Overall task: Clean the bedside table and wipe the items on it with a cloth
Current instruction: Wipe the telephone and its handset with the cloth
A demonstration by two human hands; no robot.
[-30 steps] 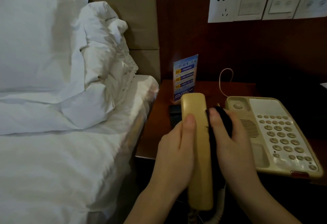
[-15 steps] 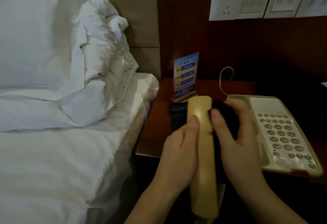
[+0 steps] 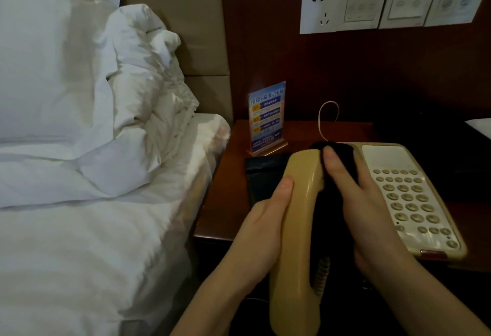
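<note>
Handset [image 3: 297, 229]: cream/beige plastic, glossy, long and curved. It is held lifted over the front edge of the bedside table [image 3: 231, 176], running front to back, earpiece end toward the phone base. The coiled cord [image 3: 322, 274] hangs from its lower part.

Left hand [image 3: 261, 232] grips the handset from the left, thumb laid along its side, fingers wrapped behind out of sight.

Right hand [image 3: 364, 202] holds a dark cloth [image 3: 336, 155] bunched against the handset's right side, thumb pressing it near the top end, fingers curled round the cloth.

Phone base [image 3: 406, 197]: same cream plastic, sits at the table's right front, keypad of round buttons facing up, blank pale label panel above them, small red strip at its front edge. A thin pale wire [image 3: 328, 115] loops up behind it.

Acrylic sign stand [image 3: 267, 117] toward the back left of the table: blue card, Chinese heading, orange tags 01, 02, 03; smaller text too blurred to read. A dark flat item [image 3: 261, 179] lies just in front of it, unidentifiable.

Wall above: white socket and switch panels [image 3: 385, 6]. White bedding [image 3: 79, 149] to the table's left.
</note>
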